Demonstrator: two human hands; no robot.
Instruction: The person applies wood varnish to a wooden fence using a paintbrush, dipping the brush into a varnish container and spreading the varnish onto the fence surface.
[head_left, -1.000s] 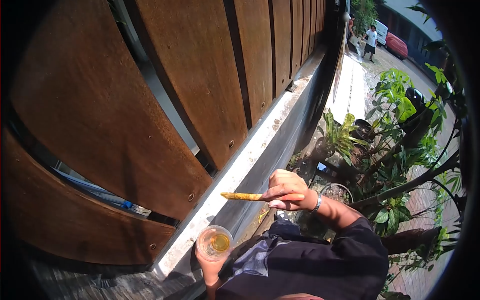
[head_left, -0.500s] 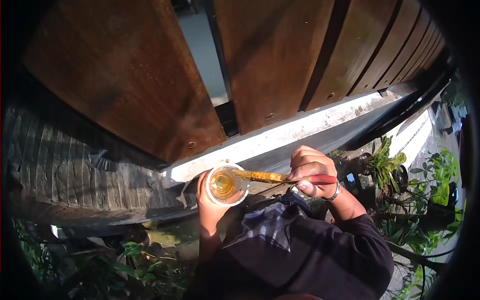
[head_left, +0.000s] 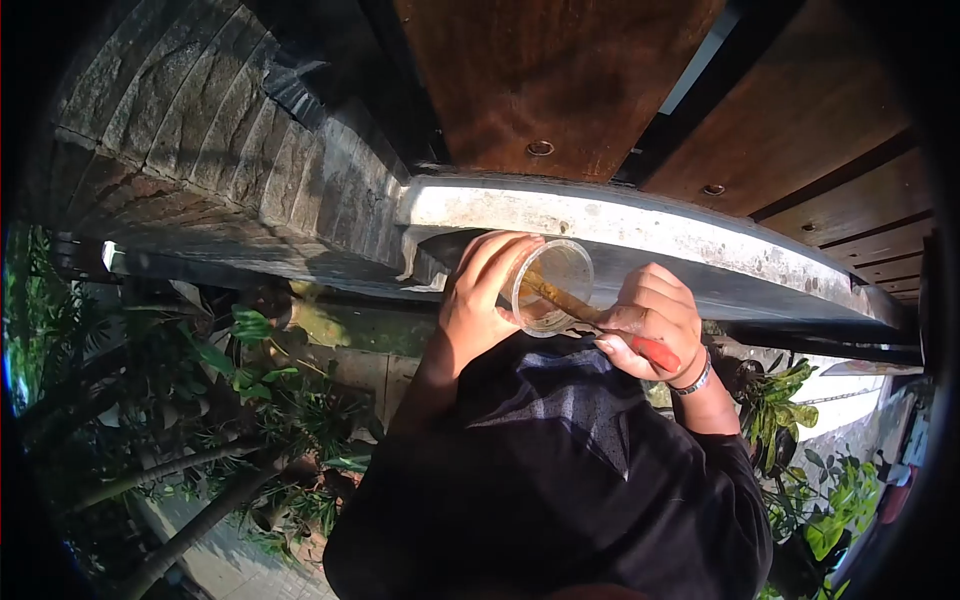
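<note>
A clear round plastic cup (head_left: 578, 262) is tipped in my left hand (head_left: 487, 285), whose fingers wrap round its side. My right hand (head_left: 655, 320) grips a paintbrush (head_left: 560, 298) by its red handle, and the brush's bristle end is inside the cup. The brush is stained yellow-brown. Whatever liquid the cup holds cannot be made out clearly. Both hands are in front of my dark shirt, below a pale ledge (head_left: 600, 215).
Brown wooden slats (head_left: 560, 80) with round fixings rise above the ledge. A rough stone wall (head_left: 200, 130) stands at the left. Leafy plants (head_left: 790, 400) grow at the right, with more foliage (head_left: 250, 360) at the lower left.
The view has swung, so the slats and ledge sit differently. The cup has gone from upright to tilted, and the brush has moved deeper into it. Both hands keep their hold.
</note>
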